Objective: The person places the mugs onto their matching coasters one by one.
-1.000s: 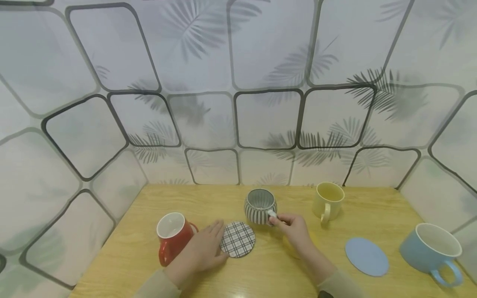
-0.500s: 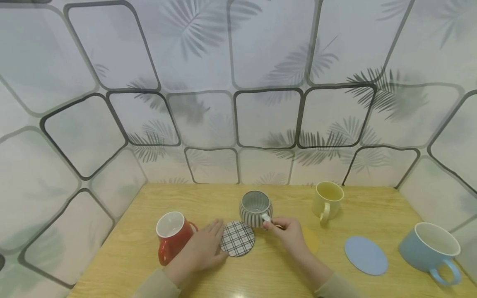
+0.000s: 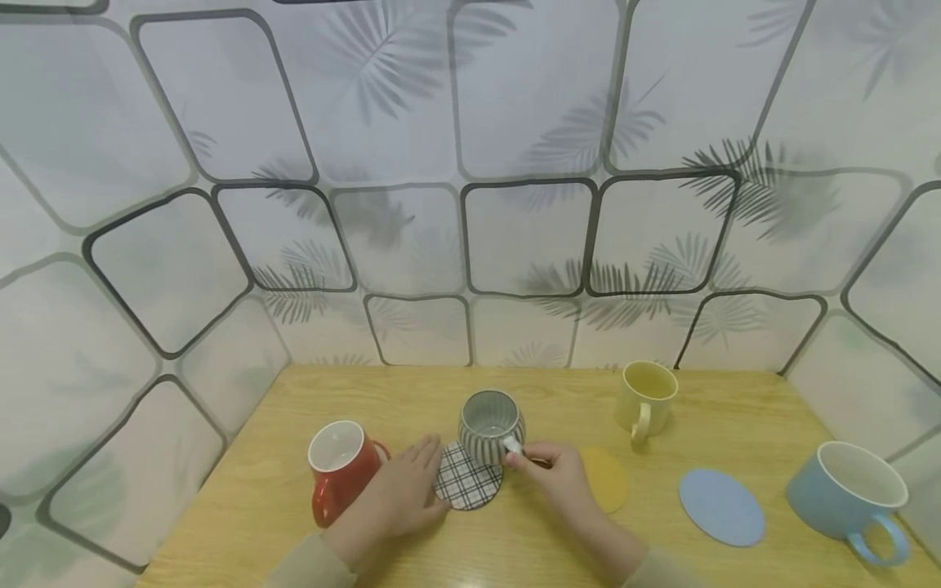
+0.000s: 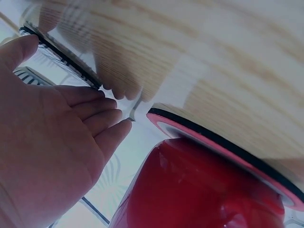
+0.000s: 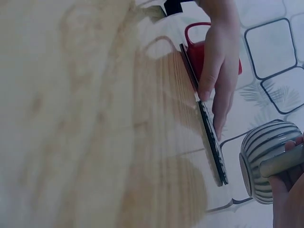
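My right hand (image 3: 551, 482) pinches the handle of a grey-and-white striped mug (image 3: 487, 437). In the right wrist view the mug (image 5: 266, 152) hangs in the air, its base apart from the table. From the head, it overlaps the far right part of a round plaid coaster (image 3: 465, 486). My left hand (image 3: 400, 490) lies palm down with straight fingers, touching that coaster's left edge. Close by on the left is a red mug (image 3: 345, 474). The left wrist view shows the red mug (image 4: 190, 185) on a red coaster (image 4: 213, 142) with a dark underside.
A yellow mug (image 3: 645, 396) stands at the back right of the wooden table (image 3: 559, 392). An orange-yellow coaster (image 3: 606, 480) lies beside my right wrist. Farther right are a light blue coaster (image 3: 722, 506) and a blue mug (image 3: 845, 494). Patterned walls border the table behind and at both sides.
The striped mug has moved left and nearer in my right hand, and now overlaps the plaid coaster. More of the orange-yellow coaster shows. My left hand has stayed in place.
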Demonstrator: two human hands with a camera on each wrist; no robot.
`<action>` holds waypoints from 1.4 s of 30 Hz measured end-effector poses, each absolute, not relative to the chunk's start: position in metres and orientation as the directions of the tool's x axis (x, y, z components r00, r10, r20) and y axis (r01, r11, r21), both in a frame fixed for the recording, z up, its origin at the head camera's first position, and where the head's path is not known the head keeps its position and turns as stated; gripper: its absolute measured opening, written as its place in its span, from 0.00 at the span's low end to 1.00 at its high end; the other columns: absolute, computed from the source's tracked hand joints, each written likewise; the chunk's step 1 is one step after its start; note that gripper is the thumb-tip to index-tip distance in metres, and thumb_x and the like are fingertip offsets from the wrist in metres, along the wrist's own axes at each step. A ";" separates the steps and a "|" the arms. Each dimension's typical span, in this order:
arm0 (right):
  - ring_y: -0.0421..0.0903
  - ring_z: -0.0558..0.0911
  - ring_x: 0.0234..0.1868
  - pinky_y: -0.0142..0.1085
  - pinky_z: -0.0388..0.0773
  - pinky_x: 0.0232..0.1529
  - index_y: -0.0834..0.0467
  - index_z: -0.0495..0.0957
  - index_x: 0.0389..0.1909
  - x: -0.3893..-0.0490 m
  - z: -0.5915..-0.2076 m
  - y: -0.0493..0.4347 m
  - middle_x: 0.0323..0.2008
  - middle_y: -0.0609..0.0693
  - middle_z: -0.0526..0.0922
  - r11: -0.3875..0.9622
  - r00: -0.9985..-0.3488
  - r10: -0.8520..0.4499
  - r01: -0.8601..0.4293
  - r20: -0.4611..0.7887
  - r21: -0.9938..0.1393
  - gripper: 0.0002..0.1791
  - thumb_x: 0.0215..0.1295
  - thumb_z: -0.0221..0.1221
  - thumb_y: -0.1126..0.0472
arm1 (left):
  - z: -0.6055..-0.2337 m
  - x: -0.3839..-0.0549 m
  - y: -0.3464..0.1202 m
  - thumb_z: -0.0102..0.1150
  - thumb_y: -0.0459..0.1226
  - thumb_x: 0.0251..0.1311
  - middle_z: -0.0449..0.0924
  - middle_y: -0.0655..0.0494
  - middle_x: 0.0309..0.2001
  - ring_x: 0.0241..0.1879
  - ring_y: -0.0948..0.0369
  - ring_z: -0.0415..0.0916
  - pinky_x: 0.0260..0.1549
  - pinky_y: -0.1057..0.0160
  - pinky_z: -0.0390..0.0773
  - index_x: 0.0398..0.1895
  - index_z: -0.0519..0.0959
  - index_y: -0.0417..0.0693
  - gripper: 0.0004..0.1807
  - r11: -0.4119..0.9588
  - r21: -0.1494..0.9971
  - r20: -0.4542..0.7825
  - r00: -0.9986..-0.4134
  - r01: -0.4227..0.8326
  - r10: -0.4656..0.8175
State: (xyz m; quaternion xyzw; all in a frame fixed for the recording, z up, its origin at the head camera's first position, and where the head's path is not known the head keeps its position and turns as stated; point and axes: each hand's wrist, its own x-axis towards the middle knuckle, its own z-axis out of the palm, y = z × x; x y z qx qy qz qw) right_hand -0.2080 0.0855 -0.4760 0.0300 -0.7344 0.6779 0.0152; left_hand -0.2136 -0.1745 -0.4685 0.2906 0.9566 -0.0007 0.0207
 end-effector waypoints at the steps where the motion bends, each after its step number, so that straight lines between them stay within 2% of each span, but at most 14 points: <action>1: 0.31 0.86 0.42 0.23 0.83 0.50 0.72 0.89 0.40 -0.207 -0.476 0.084 0.44 0.64 0.92 0.078 -0.998 -0.025 -0.063 0.061 -0.995 0.09 0.64 0.71 0.69 | -0.469 -0.214 -0.175 0.59 0.59 0.67 0.68 0.36 0.78 0.79 0.44 0.66 0.77 0.46 0.71 0.77 0.67 0.31 0.47 0.832 0.009 -0.038 -0.831 0.555 0.555; 5: 0.32 0.87 0.43 0.23 0.84 0.48 0.71 0.89 0.41 -0.202 -0.477 0.079 0.46 0.64 0.92 0.065 -0.999 -0.023 -0.042 0.041 -0.997 0.10 0.64 0.72 0.68 | -0.470 -0.214 -0.174 0.59 0.58 0.67 0.68 0.36 0.78 0.79 0.43 0.66 0.78 0.46 0.71 0.77 0.67 0.31 0.47 0.835 0.012 -0.037 -0.834 0.550 0.550; 11: 0.40 0.89 0.46 0.27 0.88 0.49 0.69 0.90 0.39 -0.194 -0.481 0.069 0.45 0.62 0.92 0.073 -0.999 -0.012 -0.038 0.037 -0.997 0.09 0.64 0.73 0.65 | -0.470 -0.214 -0.175 0.60 0.58 0.66 0.68 0.36 0.78 0.79 0.43 0.66 0.77 0.46 0.71 0.76 0.68 0.31 0.47 0.835 0.021 -0.032 -0.834 0.550 0.551; 19: 0.33 0.86 0.40 0.23 0.84 0.46 0.69 0.90 0.38 -0.187 -0.487 0.057 0.42 0.61 0.93 0.039 -0.999 0.013 -0.029 0.029 -0.999 0.08 0.63 0.73 0.66 | -0.471 -0.212 -0.176 0.60 0.58 0.65 0.70 0.36 0.76 0.77 0.43 0.69 0.76 0.46 0.73 0.75 0.68 0.30 0.47 0.833 0.018 -0.001 -0.833 0.553 0.553; 24: 0.34 0.84 0.36 0.24 0.82 0.43 0.68 0.90 0.37 -0.183 -0.491 0.052 0.38 0.60 0.92 0.037 -1.000 0.005 -0.028 0.028 -0.999 0.08 0.62 0.74 0.65 | -0.471 -0.214 -0.175 0.61 0.57 0.65 0.70 0.36 0.76 0.77 0.43 0.68 0.76 0.46 0.73 0.76 0.68 0.31 0.47 0.833 0.015 0.000 -0.833 0.553 0.553; 28: 0.34 0.83 0.35 0.24 0.81 0.41 0.67 0.90 0.36 -0.181 -0.491 0.049 0.37 0.59 0.92 0.063 -1.000 -0.020 -0.021 0.020 -0.998 0.08 0.62 0.74 0.64 | -0.471 -0.214 -0.175 0.61 0.57 0.65 0.70 0.35 0.76 0.78 0.43 0.68 0.76 0.45 0.73 0.76 0.68 0.31 0.47 0.833 0.018 0.002 -0.834 0.552 0.552; 35: 0.31 0.83 0.39 0.22 0.84 0.43 0.68 0.90 0.35 -0.176 -0.492 0.043 0.39 0.56 0.91 0.085 -0.994 -0.111 -0.015 0.006 -0.996 0.09 0.62 0.74 0.64 | -0.473 -0.215 -0.176 0.61 0.57 0.65 0.70 0.35 0.76 0.77 0.42 0.68 0.76 0.45 0.73 0.75 0.69 0.30 0.46 0.836 0.029 0.012 -0.836 0.548 0.548; 42: 0.31 0.82 0.44 0.23 0.79 0.51 0.67 0.90 0.40 -0.172 -0.492 0.042 0.43 0.60 0.91 0.130 -0.978 -0.208 -0.051 0.023 -0.990 0.10 0.64 0.70 0.64 | -0.473 -0.215 -0.176 0.62 0.56 0.66 0.69 0.36 0.77 0.78 0.42 0.67 0.77 0.46 0.72 0.76 0.68 0.30 0.46 0.835 0.054 0.006 -0.837 0.547 0.548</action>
